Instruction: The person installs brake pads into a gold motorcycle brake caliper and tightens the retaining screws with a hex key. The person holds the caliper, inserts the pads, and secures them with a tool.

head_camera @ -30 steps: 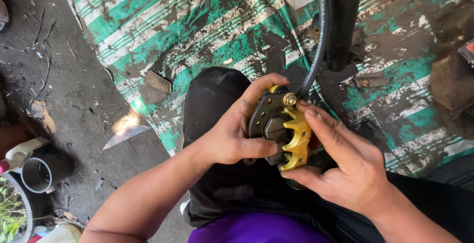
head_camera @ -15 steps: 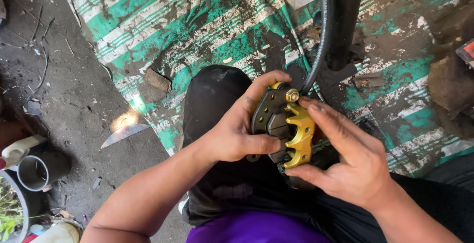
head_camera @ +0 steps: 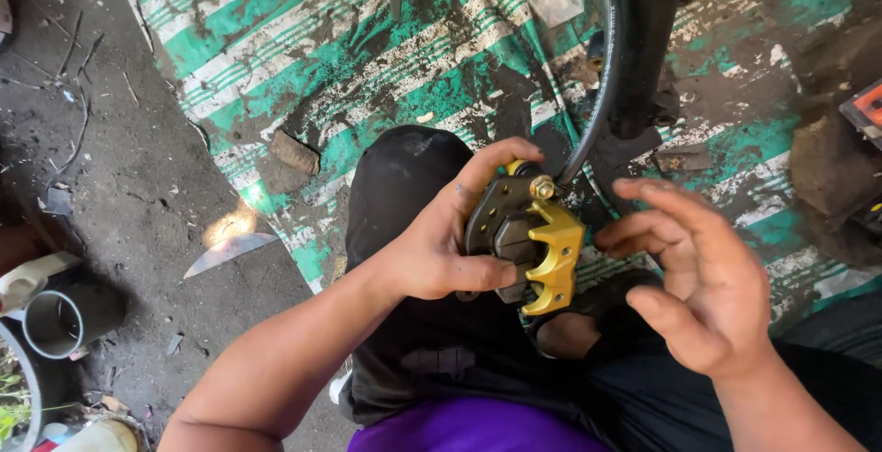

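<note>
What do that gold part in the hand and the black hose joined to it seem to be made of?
Gold part: probably cast metal with a gold coating, given its thick hard edges and dull sheen. It is held in the left hand.
Hose: likely rubber, matte black and smoothly bent.

A narrow open gap separates the right hand point(head_camera: 698, 277) from the gold brake caliper point(head_camera: 533, 245), which the left hand point(head_camera: 441, 245) covers from the left. A black hose point(head_camera: 602, 75) rises from the caliper's top, and a black upright bar point(head_camera: 648, 39) stands just beside it, crowding the space above. The knee point(head_camera: 404, 186) blocks below. To the left, the dirt floor point(head_camera: 119, 167) lies open past a grey pipe point(head_camera: 69, 319).
</note>
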